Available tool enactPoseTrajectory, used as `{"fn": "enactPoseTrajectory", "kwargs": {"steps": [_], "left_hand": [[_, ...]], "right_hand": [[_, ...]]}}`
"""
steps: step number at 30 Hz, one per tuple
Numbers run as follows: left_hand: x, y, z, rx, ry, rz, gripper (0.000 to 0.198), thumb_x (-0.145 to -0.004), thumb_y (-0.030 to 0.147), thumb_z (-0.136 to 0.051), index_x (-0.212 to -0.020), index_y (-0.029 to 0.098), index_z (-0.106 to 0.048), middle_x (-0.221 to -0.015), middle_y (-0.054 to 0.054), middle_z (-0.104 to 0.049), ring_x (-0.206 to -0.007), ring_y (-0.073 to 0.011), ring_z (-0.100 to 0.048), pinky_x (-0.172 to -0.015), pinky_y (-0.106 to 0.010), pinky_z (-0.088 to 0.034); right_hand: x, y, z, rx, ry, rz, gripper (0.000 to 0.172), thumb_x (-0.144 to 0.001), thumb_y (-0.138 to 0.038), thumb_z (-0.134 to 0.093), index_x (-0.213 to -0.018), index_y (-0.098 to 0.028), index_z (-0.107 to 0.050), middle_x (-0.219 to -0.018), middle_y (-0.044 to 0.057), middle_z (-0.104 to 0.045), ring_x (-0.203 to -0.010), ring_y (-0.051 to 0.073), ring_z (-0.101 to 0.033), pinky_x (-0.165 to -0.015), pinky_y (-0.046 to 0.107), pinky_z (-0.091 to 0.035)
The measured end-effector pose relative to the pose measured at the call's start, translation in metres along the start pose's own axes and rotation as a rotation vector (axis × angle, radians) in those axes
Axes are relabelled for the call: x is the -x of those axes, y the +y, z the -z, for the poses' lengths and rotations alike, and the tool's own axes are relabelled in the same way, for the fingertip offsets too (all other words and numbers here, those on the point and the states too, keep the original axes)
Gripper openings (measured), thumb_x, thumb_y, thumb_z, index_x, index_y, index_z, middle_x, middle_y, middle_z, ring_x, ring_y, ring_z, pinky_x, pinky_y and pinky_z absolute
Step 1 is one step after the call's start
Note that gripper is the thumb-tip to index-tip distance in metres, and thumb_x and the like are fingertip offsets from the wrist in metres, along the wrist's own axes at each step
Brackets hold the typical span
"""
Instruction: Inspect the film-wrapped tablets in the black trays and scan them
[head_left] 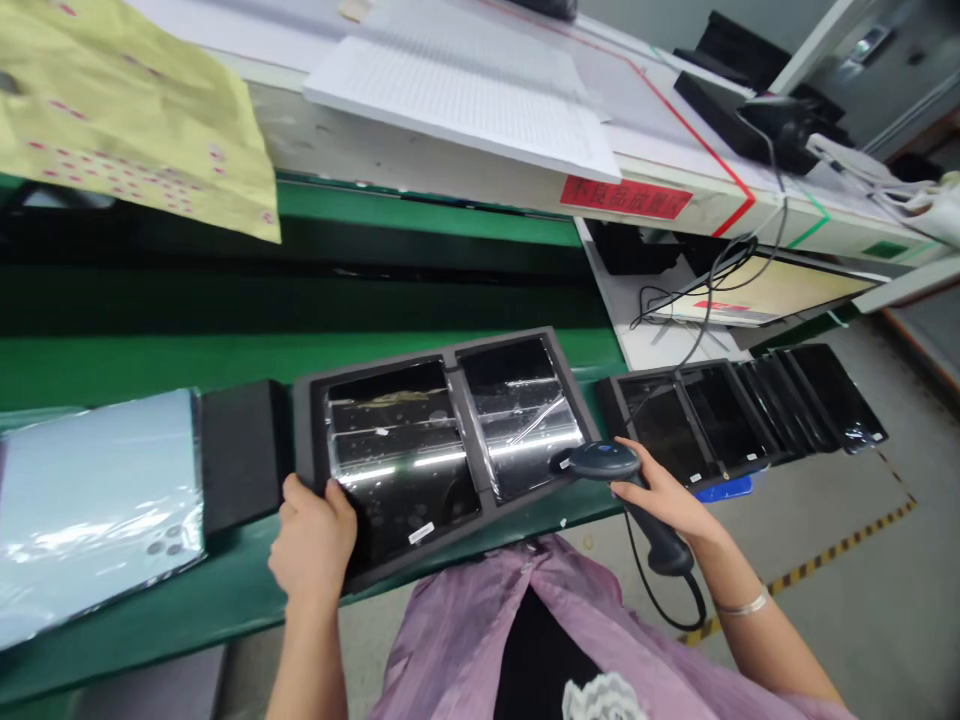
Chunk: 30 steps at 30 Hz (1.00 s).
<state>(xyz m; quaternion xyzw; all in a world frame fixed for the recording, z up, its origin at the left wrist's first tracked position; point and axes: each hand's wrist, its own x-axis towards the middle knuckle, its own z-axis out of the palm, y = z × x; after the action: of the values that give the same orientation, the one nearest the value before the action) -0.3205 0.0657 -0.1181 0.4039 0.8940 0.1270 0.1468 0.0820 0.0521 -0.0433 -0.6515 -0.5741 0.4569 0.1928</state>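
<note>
My left hand [313,540] grips the near left edge of a dark foam tray [466,400]. Two glossy black tablets lie in the tray's slots: a left tablet [397,440] and a right tablet [517,400]. Each bears a small white label near its lower edge. In my right hand [660,490] is a dark barcode scanner [606,460], its head over the lower right corner of the right tablet, near the label. The scanner's cable loops below its handle.
At left, a pale blue wrapped tablet [105,500] lies beside a black block [241,455]. Another foam tray [611,405] and several black tablets [832,390] line the right. Above are a shelf with papers [465,90], a yellow bag [142,110], hanging cables and a monitor [780,285].
</note>
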Motion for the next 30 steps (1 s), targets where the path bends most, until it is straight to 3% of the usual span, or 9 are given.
{"fn": "enactPoseTrajectory", "kwargs": {"steps": [4, 9, 17, 23, 26, 30], "left_hand": [[-0.002, 0.004, 0.005, 0.003, -0.05, 0.02, 0.059, -0.089, 0.037, -0.034, -0.137, 0.003, -0.032, -0.115, -0.032, -0.056, -0.091, -0.0484, -0.062, -0.073, -0.059, -0.048], [0.003, 0.007, 0.007, -0.026, -0.035, 0.009, 0.057, -0.089, 0.035, -0.033, -0.136, 0.003, -0.031, -0.111, -0.03, -0.058, -0.089, -0.0469, -0.063, -0.073, -0.057, -0.049], [0.004, -0.001, 0.0, -0.006, -0.034, -0.009, 0.057, -0.091, 0.034, -0.033, -0.139, 0.004, -0.029, -0.113, -0.029, -0.057, -0.09, -0.0429, -0.064, -0.076, -0.055, -0.049], [0.001, -0.006, 0.003, 0.056, -0.081, 0.008, 0.055, -0.092, 0.033, -0.031, -0.14, 0.006, -0.028, -0.121, -0.029, -0.054, -0.098, -0.0414, -0.062, -0.083, -0.055, -0.047], [0.002, -0.008, 0.008, 0.078, -0.103, -0.001, 0.057, -0.092, 0.035, -0.03, -0.14, 0.004, -0.029, -0.123, -0.031, -0.053, -0.103, -0.0443, -0.06, -0.083, -0.057, -0.046], [0.0, -0.006, 0.017, 0.074, -0.12, 0.008, 0.066, -0.089, 0.044, -0.029, -0.139, 0.001, -0.03, -0.121, -0.035, -0.053, -0.105, -0.0499, -0.057, -0.082, -0.06, -0.046]], "right_hand": [[0.001, -0.015, -0.02, -0.145, -0.07, 0.022, 0.075, -0.078, -0.036, -0.063, -0.142, -0.022, -0.027, -0.116, 0.006, -0.06, -0.105, 0.022, -0.057, -0.101, 0.041, -0.039], [-0.003, -0.037, -0.057, -0.233, -0.133, 0.058, 0.064, -0.075, -0.034, -0.064, -0.133, -0.022, -0.038, -0.11, 0.005, -0.059, -0.099, 0.021, -0.057, -0.096, 0.039, -0.041], [-0.004, -0.049, -0.092, -0.504, -0.213, -0.081, 0.064, -0.073, -0.033, -0.066, -0.129, -0.023, -0.037, -0.085, -0.001, -0.06, -0.076, 0.017, -0.059, -0.077, 0.032, -0.047], [-0.005, -0.059, -0.119, -0.477, -0.236, -0.084, 0.062, -0.072, -0.035, -0.066, -0.127, -0.025, -0.04, -0.09, 0.0, -0.061, -0.08, 0.018, -0.06, -0.078, 0.034, -0.048], [-0.005, -0.065, -0.133, -0.498, -0.24, -0.092, 0.062, -0.071, -0.035, -0.066, -0.126, -0.024, -0.04, -0.083, -0.001, -0.059, -0.074, 0.018, -0.059, -0.072, 0.033, -0.049], [-0.011, -0.073, -0.142, -0.354, -0.24, -0.04, 0.063, -0.066, -0.033, -0.069, -0.123, -0.022, -0.045, -0.09, 0.0, -0.058, -0.084, 0.02, -0.057, -0.081, 0.036, -0.047]]}}
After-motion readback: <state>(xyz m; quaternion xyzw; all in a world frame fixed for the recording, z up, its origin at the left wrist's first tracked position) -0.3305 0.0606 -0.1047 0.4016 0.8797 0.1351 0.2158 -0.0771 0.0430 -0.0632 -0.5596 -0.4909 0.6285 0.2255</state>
